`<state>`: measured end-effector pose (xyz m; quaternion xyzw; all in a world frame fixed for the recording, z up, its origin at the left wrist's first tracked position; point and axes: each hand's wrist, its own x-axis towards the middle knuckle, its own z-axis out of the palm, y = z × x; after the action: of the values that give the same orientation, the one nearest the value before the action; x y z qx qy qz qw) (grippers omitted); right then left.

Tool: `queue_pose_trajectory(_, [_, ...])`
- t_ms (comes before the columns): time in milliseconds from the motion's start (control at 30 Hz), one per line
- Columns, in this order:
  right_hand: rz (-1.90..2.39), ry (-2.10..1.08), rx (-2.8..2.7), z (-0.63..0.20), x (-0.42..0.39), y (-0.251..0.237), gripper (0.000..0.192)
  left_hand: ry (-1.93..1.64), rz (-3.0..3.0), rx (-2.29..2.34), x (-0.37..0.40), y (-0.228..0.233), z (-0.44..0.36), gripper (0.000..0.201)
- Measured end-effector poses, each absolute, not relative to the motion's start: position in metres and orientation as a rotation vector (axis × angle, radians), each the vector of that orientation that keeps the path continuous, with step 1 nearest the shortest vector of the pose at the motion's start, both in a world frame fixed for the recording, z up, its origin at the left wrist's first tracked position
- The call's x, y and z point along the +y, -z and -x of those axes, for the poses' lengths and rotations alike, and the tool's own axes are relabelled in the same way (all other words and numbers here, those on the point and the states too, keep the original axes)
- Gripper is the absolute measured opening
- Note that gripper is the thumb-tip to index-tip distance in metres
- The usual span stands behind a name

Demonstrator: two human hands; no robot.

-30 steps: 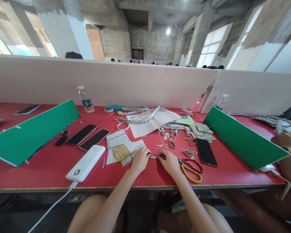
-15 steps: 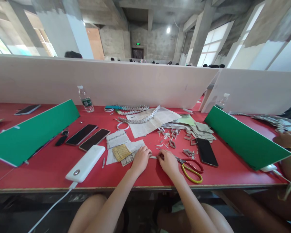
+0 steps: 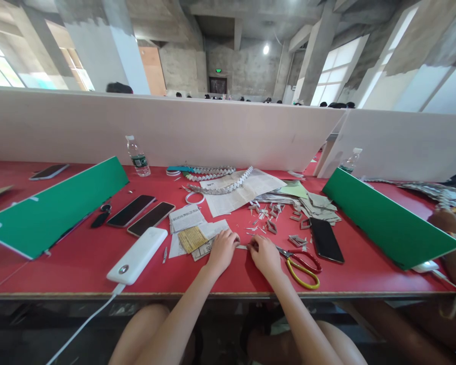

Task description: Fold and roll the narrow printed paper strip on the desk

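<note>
My left hand (image 3: 222, 251) and my right hand (image 3: 265, 255) rest on the red table (image 3: 79, 258) near its front edge, fingertips pinching the two ends of a small paper strip (image 3: 242, 247) between them. Cut newspaper sheets (image 3: 192, 235) lie just left of my left hand. Scissors with yellow and red handles (image 3: 302, 266) lie just right of my right hand. Small folded paper pieces (image 3: 268, 213) are scattered beyond my hands.
A white power bank (image 3: 137, 255) with cable, two dark phones (image 3: 140, 214), another phone (image 3: 325, 240), a water bottle (image 3: 137, 155), woven paper chains (image 3: 216, 175) and an open newspaper (image 3: 243, 190) lie around. Green boards (image 3: 53, 205) (image 3: 383, 218) flank the space. Another person's hand (image 3: 446, 220) is at the far right.
My hands stay on the paper strip, with the fingers shifting slightly. The camera view drifted a little to the left.
</note>
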<state>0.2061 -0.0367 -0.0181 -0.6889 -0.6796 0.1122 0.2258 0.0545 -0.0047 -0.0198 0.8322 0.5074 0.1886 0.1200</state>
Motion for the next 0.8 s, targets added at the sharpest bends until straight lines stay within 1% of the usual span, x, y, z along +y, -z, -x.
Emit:
queue_pose_trajectory(500, [1.945,-0.321,-1.86,-0.205,-0.039,0.014,0.008,-0.553,-2.465,1.504,-0.005,0.021,-0.056,0.008])
queue_pose_trajectory(567, [1.951,-0.321,-1.864,-0.205,-0.038,0.014,0.009,-0.566,-2.477,1.525,-0.007,0.02,-0.057,0.013])
queue_pose_trajectory(633, [1.958,-0.322,-1.876,-0.205,-0.037,0.014,0.01,-0.573,-2.542,1.549,-0.01,0.019,-0.058,0.018])
queue_pose_trajectory(733, [1.971,-0.328,-1.886,-0.205,-0.036,0.015,0.01,-0.51,-2.743,1.473,-0.018,0.016,-0.06,0.013])
queue_pose_trajectory(800, [1.968,-0.325,-1.888,-0.205,-0.036,0.015,0.01,-0.458,-2.824,1.39,-0.023,0.016,-0.06,0.016])
